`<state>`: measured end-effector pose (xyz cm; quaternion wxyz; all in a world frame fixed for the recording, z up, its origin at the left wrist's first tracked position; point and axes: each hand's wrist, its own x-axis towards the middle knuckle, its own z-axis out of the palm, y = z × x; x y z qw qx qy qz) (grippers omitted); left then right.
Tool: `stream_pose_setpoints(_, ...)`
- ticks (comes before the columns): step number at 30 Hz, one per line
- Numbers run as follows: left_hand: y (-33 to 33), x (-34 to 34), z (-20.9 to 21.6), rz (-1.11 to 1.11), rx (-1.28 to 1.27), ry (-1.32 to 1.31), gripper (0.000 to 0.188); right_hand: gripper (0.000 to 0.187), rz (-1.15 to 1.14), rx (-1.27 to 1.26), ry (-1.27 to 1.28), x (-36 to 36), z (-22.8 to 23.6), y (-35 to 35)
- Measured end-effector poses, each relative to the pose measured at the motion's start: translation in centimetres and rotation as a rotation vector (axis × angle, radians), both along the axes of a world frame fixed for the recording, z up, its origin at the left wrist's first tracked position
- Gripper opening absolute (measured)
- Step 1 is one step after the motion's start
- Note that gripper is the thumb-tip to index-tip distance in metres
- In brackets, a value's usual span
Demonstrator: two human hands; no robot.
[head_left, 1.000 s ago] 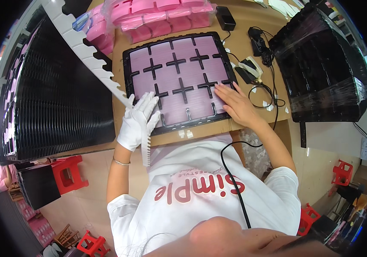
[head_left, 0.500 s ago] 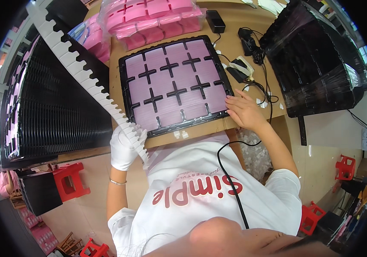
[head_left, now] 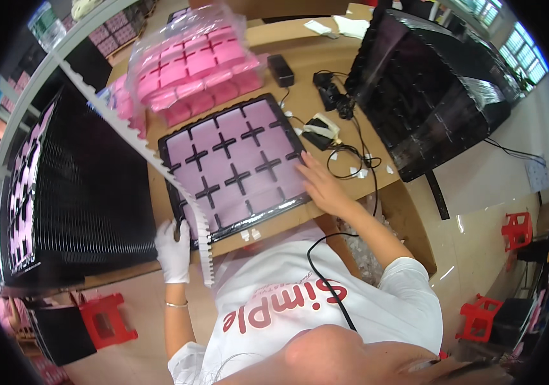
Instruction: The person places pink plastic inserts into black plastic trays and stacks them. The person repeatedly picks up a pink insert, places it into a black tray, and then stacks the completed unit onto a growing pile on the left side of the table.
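A square black plastic tray (head_left: 228,192) with cross-shaped black dividers lies on the cardboard-covered table, showing lilac panels. My left hand (head_left: 173,256), in a white glove, is at the tray's left front corner; thumb and fingers are apart, with a dark gap between them. My bare right hand (head_left: 323,186) rests its stretched fingers on the tray's right front edge. A white toothed strip (head_left: 120,122) slants down from the upper left, partly covering the tray's left edge and ending beside my left hand.
Left of the tray stands a tall stack of black trays (head_left: 95,192). Plastic-wrapped pink trays (head_left: 191,64) lie behind it. A black power adapter (head_left: 280,70) and coiled cables (head_left: 345,109) lie to the right, beside wrapped black trays (head_left: 422,96). Red stools (head_left: 109,321) stand below.
The view has shifted, so the tray and table sit lower and more to the left. My left hand now shows more clearly beside the strip; my right hand stays on the tray edge.
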<state>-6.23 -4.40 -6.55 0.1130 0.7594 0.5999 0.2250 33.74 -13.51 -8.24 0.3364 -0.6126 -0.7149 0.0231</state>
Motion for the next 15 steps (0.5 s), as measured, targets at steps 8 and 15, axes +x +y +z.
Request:
stream_pose_setpoints(8,0.0,2.6,1.4,-0.072,0.142,0.043,0.052,0.043,-0.206,0.168,-0.119,0.5,4.1,7.9)
stream_pose_setpoints(15,-0.3,3.0,-1.0,-0.081,0.062,-0.128,0.044,0.04,-0.004,-0.295,-0.322,1.2,3.1,19.7)
